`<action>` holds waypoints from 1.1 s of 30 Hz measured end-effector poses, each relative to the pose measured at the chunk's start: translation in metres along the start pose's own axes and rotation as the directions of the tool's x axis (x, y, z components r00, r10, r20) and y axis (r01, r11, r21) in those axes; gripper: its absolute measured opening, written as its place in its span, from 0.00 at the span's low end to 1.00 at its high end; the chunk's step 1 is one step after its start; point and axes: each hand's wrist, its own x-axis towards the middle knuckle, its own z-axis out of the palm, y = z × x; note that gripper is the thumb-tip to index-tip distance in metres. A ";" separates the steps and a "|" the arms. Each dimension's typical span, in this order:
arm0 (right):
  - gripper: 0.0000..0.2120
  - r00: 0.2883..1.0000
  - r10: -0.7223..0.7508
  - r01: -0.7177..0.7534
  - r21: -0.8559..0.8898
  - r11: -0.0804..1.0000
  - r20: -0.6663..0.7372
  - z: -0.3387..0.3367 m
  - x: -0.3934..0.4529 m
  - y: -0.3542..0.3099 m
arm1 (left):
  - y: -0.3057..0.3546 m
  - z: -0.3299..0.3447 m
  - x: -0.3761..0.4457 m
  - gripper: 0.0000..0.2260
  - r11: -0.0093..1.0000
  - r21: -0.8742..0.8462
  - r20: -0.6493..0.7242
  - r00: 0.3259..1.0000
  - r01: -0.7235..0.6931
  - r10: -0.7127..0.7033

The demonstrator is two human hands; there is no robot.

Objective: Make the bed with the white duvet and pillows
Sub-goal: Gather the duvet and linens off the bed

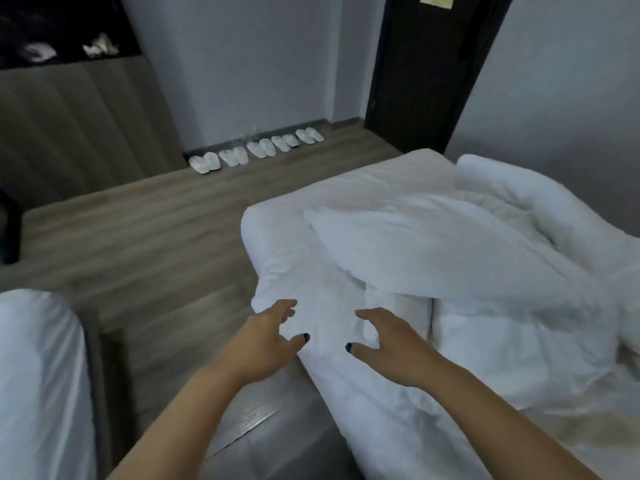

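Duvet (398, 306) lies bunched on the bed, pillow (433, 244) on top; left hand (266, 337) and right hand (388, 344), 2 sets of fingers spread and holding nothing, should each grip the duvet's near edge well apart, then pull flat.

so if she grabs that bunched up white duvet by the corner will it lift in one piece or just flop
Likely flop: the duvet lies in soft folds and creases, so it should drape and trail. It looks puffy, probably light for its bulk. The pillow resting on it may slide off. Both hands, left and right, hover open.
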 end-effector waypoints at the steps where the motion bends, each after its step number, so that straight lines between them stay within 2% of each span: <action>1: 0.32 0.999 -0.034 0.034 -0.030 0.999 0.026 0.008 0.019 -0.023 | -0.019 -0.020 -0.001 0.28 1.000 -0.005 -0.031 0.999 0.019 -0.020; 6: 0.32 0.969 -0.177 0.202 -0.145 0.968 0.172 0.052 0.106 -0.140 | -0.123 -0.109 -0.026 0.29 0.981 -0.087 -0.172 0.968 0.171 -0.184; 10: 0.29 0.904 -0.285 0.365 -0.229 0.903 0.318 0.094 0.169 -0.235 | -0.198 -0.162 -0.059 0.28 0.921 -0.258 -0.268 0.894 0.292 -0.358; 14: 0.28 0.795 -0.387 0.540 -0.256 0.802 0.467 0.146 0.230 -0.331 | -0.262 -0.200 -0.090 0.26 0.823 -0.416 -0.371 0.754 0.387 -0.542; 19: 0.26 0.634 -0.460 0.712 -0.237 0.662 0.622 0.213 0.298 -0.435 | -0.337 -0.252 -0.101 0.24 0.700 -0.532 -0.416 0.573 0.477 -0.706; 23: 0.24 0.478 -0.515 0.815 -0.140 0.563 0.712 0.263 0.350 -0.522 | -0.387 -0.299 -0.096 0.25 0.553 -0.664 -0.410 0.373 0.503 -0.832; 27: 0.25 0.316 -0.521 0.898 -0.072 0.434 0.793 0.301 0.388 -0.611 | -0.429 -0.350 -0.095 0.24 0.448 -0.751 -0.414 0.183 0.484 -0.892; 30: 0.27 0.228 -0.489 0.936 -0.050 0.349 0.842 0.323 0.415 -0.670 | -0.456 -0.383 -0.093 0.23 0.397 -0.801 -0.404 0.085 0.448 -0.911; 33: 0.27 0.176 -0.464 0.956 -0.038 0.291 0.868 0.343 0.438 -0.718 | -0.481 -0.410 -0.090 0.22 0.367 -0.839 -0.392 0.021 0.401 -0.920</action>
